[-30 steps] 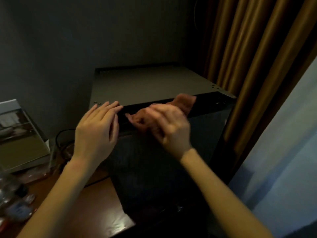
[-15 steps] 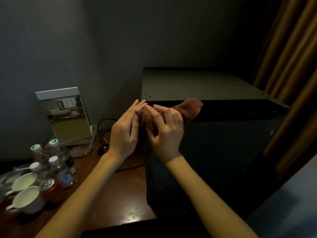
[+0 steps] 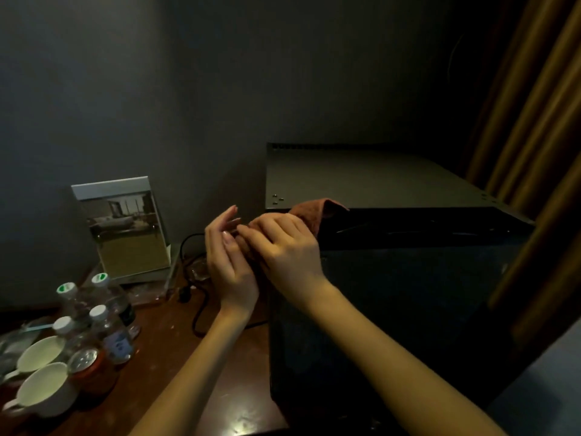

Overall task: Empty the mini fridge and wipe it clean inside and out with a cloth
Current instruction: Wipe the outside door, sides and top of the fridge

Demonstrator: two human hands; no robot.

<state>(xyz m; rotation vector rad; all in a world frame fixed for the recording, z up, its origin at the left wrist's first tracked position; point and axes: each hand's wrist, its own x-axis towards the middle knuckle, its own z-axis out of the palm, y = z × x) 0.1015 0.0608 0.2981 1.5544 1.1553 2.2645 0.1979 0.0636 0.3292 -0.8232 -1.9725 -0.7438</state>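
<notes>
Dim light swallows much of the scene: the fridge stands at the right of the desk, its black front almost featureless, its near bottom edge cut off by the frame and its right side lost against a brown curtain. One reddish-brown cloth sits at the fridge's top left front corner; only a peak of it shows over the grey top, the rest buried under the right hand, whose fingers curl down over the bunched fabric in a closed grip, thumb out of sight. The left hand stands just beside it, palm turned right, fingers straight and loosely spread, grip open and holding nothing; whether its fingertips touch the cloth or the other hand's fingers cannot be told. Both forearms run off the near edge. At the near left of the desk stand four capped bottles, labels too dark to read, one red can and two white cups, the nearer one's handle clipped by the left edge; a crumpled clear wrapper behind them is barely legible. One picture card leans at the grey wall, and one black cable loops behind the left wrist.
</notes>
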